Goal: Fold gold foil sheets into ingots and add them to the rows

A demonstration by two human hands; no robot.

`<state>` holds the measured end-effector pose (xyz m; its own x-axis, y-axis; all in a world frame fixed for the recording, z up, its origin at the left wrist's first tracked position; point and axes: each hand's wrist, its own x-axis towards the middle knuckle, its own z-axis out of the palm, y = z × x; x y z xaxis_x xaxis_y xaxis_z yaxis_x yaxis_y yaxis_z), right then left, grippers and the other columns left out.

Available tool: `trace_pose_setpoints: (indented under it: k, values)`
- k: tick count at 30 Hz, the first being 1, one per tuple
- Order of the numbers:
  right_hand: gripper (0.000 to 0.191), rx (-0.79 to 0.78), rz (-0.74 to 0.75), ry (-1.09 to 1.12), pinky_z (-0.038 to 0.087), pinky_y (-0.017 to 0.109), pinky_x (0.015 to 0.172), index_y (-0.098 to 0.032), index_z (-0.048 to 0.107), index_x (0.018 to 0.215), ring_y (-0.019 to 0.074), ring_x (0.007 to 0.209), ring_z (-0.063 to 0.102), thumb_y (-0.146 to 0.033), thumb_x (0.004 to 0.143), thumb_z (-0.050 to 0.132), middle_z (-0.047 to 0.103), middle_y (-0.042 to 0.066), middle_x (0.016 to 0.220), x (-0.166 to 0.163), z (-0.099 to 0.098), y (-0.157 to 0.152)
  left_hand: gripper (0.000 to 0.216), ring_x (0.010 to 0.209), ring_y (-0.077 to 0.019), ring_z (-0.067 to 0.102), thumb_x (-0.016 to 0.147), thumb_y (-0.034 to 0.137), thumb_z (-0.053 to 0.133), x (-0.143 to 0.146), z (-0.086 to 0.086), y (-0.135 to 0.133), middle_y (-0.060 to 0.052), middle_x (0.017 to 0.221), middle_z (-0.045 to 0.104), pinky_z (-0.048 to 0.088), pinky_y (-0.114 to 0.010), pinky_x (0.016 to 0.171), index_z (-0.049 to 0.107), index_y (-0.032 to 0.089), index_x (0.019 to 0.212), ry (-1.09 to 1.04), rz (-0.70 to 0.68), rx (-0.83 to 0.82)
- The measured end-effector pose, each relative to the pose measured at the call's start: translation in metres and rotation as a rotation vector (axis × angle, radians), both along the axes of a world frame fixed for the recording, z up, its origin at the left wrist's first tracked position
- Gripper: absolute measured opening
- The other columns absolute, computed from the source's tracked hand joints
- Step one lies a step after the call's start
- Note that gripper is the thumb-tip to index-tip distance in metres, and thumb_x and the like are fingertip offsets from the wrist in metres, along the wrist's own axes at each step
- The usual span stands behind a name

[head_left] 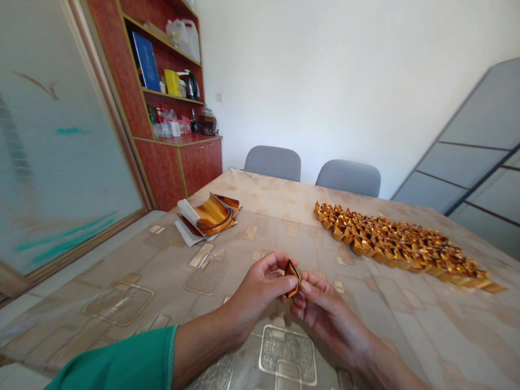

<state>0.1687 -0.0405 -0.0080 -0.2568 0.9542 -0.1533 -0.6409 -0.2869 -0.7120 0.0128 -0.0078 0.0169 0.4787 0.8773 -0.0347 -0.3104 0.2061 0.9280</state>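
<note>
Foil piece [293, 277] between closed fingers [281, 283]

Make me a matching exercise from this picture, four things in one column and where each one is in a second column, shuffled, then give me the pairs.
Things
1. small gold folded piece
2. stack of gold sheets
3. rows of folded gold pieces
4. grey chairs

Places
A. behind the far edge of the table
B. pinched between left hand and right hand
C. on the table's right side
D. on the table's left side, near the cabinet

Pairs: 1-B, 2-D, 3-C, 4-A
</note>
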Motion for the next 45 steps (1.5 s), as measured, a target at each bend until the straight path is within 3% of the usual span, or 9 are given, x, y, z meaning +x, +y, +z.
trace_pose_setpoints:
  k: [15, 22, 26, 30, 33, 39, 45]
  values:
    - [0.020, 0.014, 0.040, -0.025, 0.045, 0.021, 0.067, -0.015, 0.075, 0.091, 0.0103, 0.073, 0.057, -0.023, 0.075, 0.084, 0.069, 0.002, 0.084, 0.000, 0.000, 0.001, 0.020, 0.072, -0.0128, 0.055, 0.082, 0.034, 0.066, 0.002, -0.004, -0.001, 0.000, 0.080, 0.060, 0.042, -0.025, 0.064, 0.061, 0.016, 0.089, 0.022, 0.055, 0.032]
    - [0.019, -0.024, 0.037, 0.018, 0.045, 0.021, 0.065, -0.013, 0.075, 0.089, 0.0089, 0.069, 0.057, -0.018, 0.073, 0.084, 0.069, 0.001, 0.078, 0.001, -0.003, 0.001, 0.018, 0.066, -0.0113, 0.051, 0.085, 0.034, 0.062, 0.002, -0.006, 0.000, 0.001, 0.073, 0.057, 0.040, -0.023, 0.059, 0.061, 0.016, 0.082, 0.075, 0.074, 0.099]
    - [0.020, -0.074, 0.029, 0.075, 0.047, 0.022, 0.068, -0.014, 0.076, 0.087, 0.0097, 0.068, 0.059, -0.018, 0.071, 0.086, 0.070, 0.001, 0.077, 0.004, 0.000, 0.002, 0.031, 0.071, -0.0121, 0.055, 0.087, 0.043, 0.062, -0.002, -0.004, 0.003, -0.001, 0.089, 0.062, 0.041, -0.024, 0.062, 0.062, 0.021, 0.110, 0.039, 0.016, 0.033]
    - [0.022, -0.090, 0.027, 0.114, 0.047, 0.025, 0.067, -0.015, 0.076, 0.084, 0.0108, 0.066, 0.057, -0.020, 0.066, 0.088, 0.070, 0.001, 0.075, 0.009, 0.003, 0.005, 0.042, 0.080, -0.0157, 0.060, 0.087, 0.042, 0.062, -0.007, -0.001, 0.011, -0.007, 0.104, 0.065, 0.042, -0.027, 0.068, 0.060, 0.023, 0.124, -0.047, -0.192, 0.022]
    - [0.026, -0.084, 0.022, 0.096, 0.047, 0.026, 0.068, -0.016, 0.076, 0.088, 0.0130, 0.069, 0.058, -0.022, 0.066, 0.088, 0.072, 0.003, 0.080, 0.012, 0.003, 0.006, 0.044, 0.081, -0.0162, 0.061, 0.082, 0.037, 0.069, -0.009, -0.002, 0.015, -0.008, 0.106, 0.066, 0.041, -0.026, 0.068, 0.062, 0.022, 0.123, -0.036, -0.266, 0.052]
    - [0.025, -0.063, -0.009, 0.040, 0.046, 0.022, 0.062, -0.015, 0.076, 0.086, 0.0082, 0.061, 0.053, -0.023, 0.067, 0.088, 0.070, -0.001, 0.074, 0.008, 0.010, 0.003, 0.036, 0.085, -0.0165, 0.061, 0.081, 0.039, 0.071, -0.008, -0.005, 0.015, -0.006, 0.098, 0.067, 0.042, -0.027, 0.073, 0.066, 0.020, 0.111, 0.010, -0.182, 0.062]
    - [0.025, -0.046, 0.005, -0.030, 0.045, 0.021, 0.062, -0.015, 0.076, 0.085, 0.0090, 0.065, 0.057, -0.025, 0.066, 0.089, 0.072, 0.001, 0.079, 0.002, 0.013, 0.001, 0.025, 0.071, -0.0143, 0.062, 0.075, 0.031, 0.073, -0.004, -0.002, 0.008, -0.001, 0.081, 0.067, 0.044, -0.028, 0.070, 0.065, 0.017, 0.094, 0.017, -0.119, -0.021]
